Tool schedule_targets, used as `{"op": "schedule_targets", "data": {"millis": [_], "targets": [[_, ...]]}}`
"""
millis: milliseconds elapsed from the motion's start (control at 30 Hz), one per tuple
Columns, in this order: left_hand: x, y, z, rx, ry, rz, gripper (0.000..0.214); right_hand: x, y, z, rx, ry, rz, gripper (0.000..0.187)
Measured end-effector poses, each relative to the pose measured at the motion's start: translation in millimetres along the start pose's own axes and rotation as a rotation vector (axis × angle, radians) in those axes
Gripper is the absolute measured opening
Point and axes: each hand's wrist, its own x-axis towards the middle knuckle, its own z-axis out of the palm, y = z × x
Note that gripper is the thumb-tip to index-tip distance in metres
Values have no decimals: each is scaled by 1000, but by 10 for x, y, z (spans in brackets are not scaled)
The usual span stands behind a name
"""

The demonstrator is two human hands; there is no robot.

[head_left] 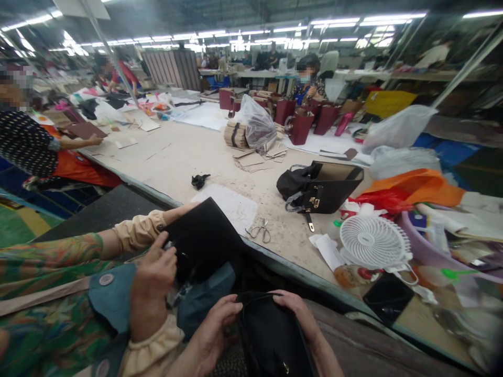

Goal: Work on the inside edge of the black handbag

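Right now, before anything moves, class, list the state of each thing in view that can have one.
black handbag, held by its rim
left hand, curled on the handbag's rim
right hand, fingers hooked over the rim
co-worker's hand, gripping a black panel
second black bag, lying on its side, tan lining showing
scissors, lying flat on the table
maroon bags, standing upright

Black handbag, green floral sleeve

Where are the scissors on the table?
Head view: the scissors lie at the table's near edge, between the white paper sheet and the white fan.
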Motion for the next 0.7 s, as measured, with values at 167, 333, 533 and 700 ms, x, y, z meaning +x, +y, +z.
{"op": "schedule_targets", "data": {"millis": [167,333,533,700], "targets": [[-255,149,284,-119,-53,-16,73,-22,-172,15,20,25,-30,35],[-253,365,453,-82,-100,75,93,30,-433,11,-5,95,-51,35],[-32,657,414,102,-326,239,72,18,-753,-77,-71,292,-153,21],[149,957,353,692,-15,615,36,-44,-929,-124,-65,422,-161,17]]}}
